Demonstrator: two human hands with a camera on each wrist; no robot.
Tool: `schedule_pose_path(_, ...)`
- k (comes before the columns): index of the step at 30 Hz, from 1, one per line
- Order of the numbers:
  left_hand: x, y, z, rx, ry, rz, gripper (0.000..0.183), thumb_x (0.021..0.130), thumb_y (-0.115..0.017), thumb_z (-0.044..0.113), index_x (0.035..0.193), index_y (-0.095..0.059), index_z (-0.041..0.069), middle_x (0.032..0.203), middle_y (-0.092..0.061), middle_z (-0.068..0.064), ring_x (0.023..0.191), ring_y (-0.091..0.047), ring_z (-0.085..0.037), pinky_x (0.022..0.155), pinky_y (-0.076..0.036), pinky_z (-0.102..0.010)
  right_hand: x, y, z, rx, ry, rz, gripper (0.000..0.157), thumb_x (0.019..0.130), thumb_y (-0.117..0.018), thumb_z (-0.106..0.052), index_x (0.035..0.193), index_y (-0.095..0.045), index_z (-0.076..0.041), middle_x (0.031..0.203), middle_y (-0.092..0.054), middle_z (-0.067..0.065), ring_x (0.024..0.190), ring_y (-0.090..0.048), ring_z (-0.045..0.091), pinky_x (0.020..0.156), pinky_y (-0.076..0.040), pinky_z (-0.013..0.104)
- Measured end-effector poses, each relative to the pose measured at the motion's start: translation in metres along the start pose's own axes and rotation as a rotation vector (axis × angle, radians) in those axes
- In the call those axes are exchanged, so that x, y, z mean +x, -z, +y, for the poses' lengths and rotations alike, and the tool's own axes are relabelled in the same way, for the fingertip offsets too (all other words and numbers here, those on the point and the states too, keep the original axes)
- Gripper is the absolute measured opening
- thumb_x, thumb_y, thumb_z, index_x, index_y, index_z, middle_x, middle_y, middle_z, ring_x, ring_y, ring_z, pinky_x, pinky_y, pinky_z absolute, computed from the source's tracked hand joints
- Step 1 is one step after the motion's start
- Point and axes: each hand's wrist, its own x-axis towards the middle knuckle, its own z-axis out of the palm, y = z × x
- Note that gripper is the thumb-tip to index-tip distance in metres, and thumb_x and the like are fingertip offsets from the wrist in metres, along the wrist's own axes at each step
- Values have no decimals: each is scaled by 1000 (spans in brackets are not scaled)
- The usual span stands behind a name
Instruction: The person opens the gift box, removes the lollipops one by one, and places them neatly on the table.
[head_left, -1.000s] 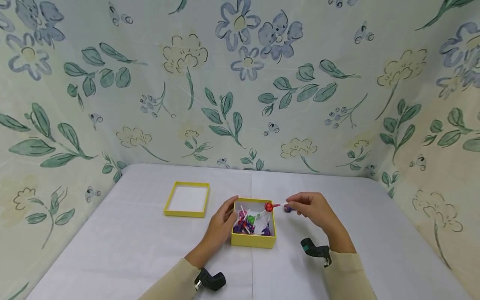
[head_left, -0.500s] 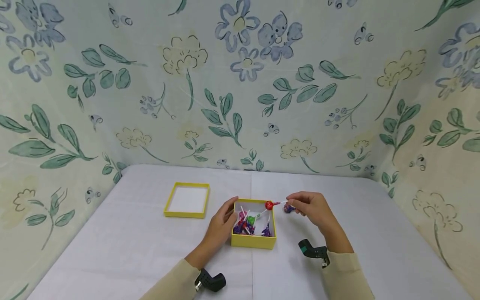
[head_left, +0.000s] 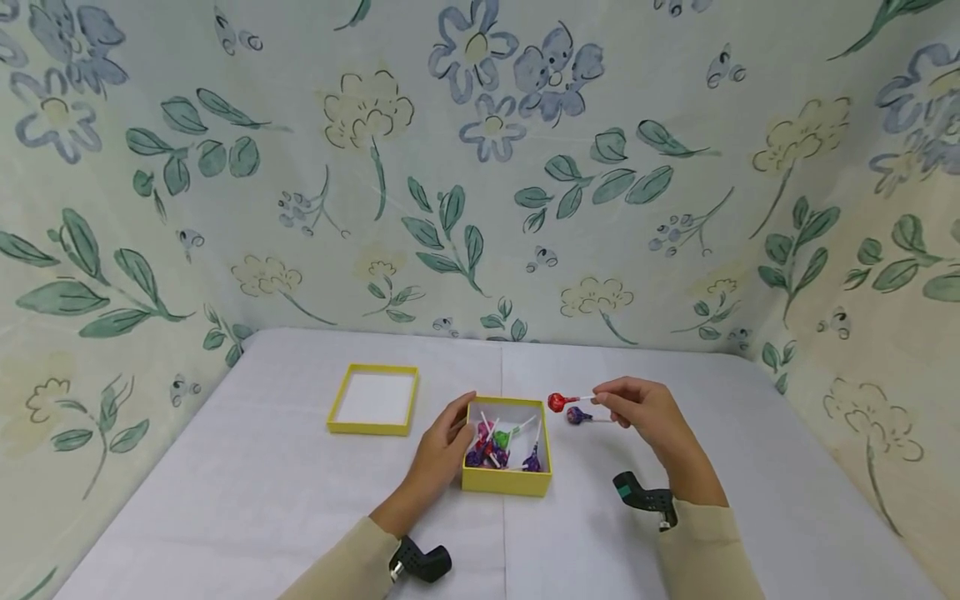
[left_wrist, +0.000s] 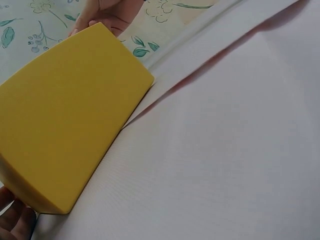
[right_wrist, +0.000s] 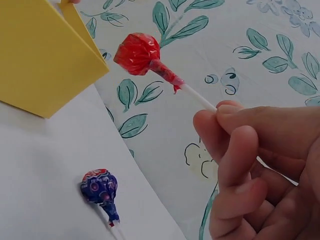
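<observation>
My left hand [head_left: 437,446] holds the left side of an open yellow box [head_left: 506,481], with its fingers along the wall. In the left wrist view, those fingers [left_wrist: 17,220] show at the box's lower left corner. Wrapped lollipops [head_left: 495,446] in purple, pink and green lie inside the box. To the right of it, my right hand [head_left: 648,417] pinches the white stick of a red lollipop [right_wrist: 139,54] between thumb and forefinger, its head raised above the table. Below that one, a blue-purple lollipop [right_wrist: 98,187] lies on the white cloth.
A yellow-rimmed box lid [head_left: 372,428] lies upturned on the table at the left, its white inside facing up. White cloth covers the table [head_left: 247,500]. Flower-patterned fabric [head_left: 480,250] stands behind and at both sides.
The right hand has drawn the red lollipop rightward from over the box's right rim to outside it. The blue-purple lollipop is now more fully in sight. The left hand and box stay put.
</observation>
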Motion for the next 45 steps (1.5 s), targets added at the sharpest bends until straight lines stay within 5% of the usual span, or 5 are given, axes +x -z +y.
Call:
schedule_pose_path(16,0,0,-1,2,-5,-14,47,102,-46,20,148,-37,21,152,-37,-5,136,-40,-25,109,-36,-37,-2,14,11,-14,-114,-25,31,94,-63,-23,114,-66,1,103,-69,12,84,-57,29,67,-52,29)
schedule_pose_path(26,14,-7,-37,-4,-18,18,47,102,-46,20,145,-37,35,151,-36,5,136,-39,-19,110,-36,-38,0,15,17,-16,-163,-78,30,94,-61,-20,113,-65,3,100,-70,9,86,-57,29,67,-49,28)
schedule_pose_path(33,14,-6,-38,7,-18,23,48,102,-47,21,148,-38,26,150,-38,6,135,-41,-17,109,-37,-37,2,13,23,-33,-166,-102,30,93,-64,-20,112,-65,3,98,-70,9,81,-56,24,66,-47,28)
schedule_pose_path(45,13,-6,-37,-2,-28,24,46,101,-47,20,145,-39,34,149,-40,4,134,-42,-18,109,-37,-35,5,9,31,-72,-216,-78,27,92,-64,-20,110,-67,0,97,-71,7,81,-57,24,67,-48,29)
